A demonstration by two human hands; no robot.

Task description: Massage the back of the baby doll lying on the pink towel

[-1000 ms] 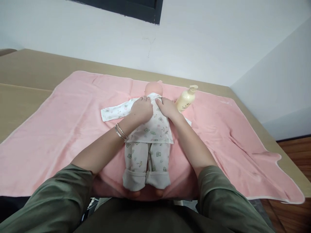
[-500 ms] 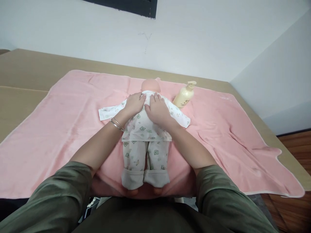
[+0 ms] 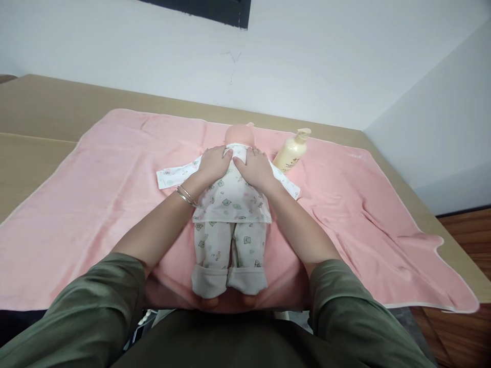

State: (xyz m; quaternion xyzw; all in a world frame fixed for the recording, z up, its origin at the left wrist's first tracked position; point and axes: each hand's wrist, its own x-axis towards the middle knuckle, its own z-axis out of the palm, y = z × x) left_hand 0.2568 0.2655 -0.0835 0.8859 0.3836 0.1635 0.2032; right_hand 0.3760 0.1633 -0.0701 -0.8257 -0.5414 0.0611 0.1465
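Observation:
A bald baby doll (image 3: 239, 135) lies with the back of its head up, its feet towards me. It wears a white printed top (image 3: 232, 204) and matching trousers (image 3: 247, 245) with turned-up cuffs. On the upper left of its back rests my left hand (image 3: 215, 162), open, a silver bangle (image 3: 186, 196) at the wrist. My right hand (image 3: 255, 166) lies open on the upper right of the back. Both thumbs point inward with a small gap between them. The sleeves spread out to either side.
A cream pump bottle (image 3: 290, 153) stands or leans on the pink blanket (image 3: 126, 153), just right of the doll's shoulder. Under the blanket is a wooden table (image 3: 57, 102), with a white wall behind it.
My right hand has shifted slightly to the right on the doll's upper back, away from the middle. My left hand stays in about the same place.

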